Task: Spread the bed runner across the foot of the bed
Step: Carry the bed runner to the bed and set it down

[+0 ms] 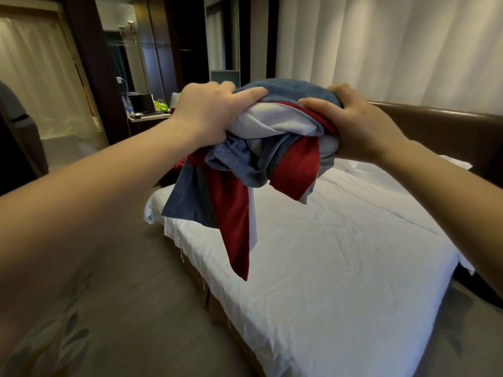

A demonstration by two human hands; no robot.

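Two hands (209, 115) (362, 129), one bed runner (231, 210)

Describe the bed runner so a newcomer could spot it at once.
Find the white bed filling the lower right. Above its left side, the left hand and right hand hold a bunched cloth between them: the bed runner. Unlike the plain white bed below, it is blue, red and pale grey, with loose ends hanging down.

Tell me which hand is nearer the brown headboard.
Right. The right hand grips the bed runner on the side toward the headboard; the left hand grips its other side, farther off, toward the desk.
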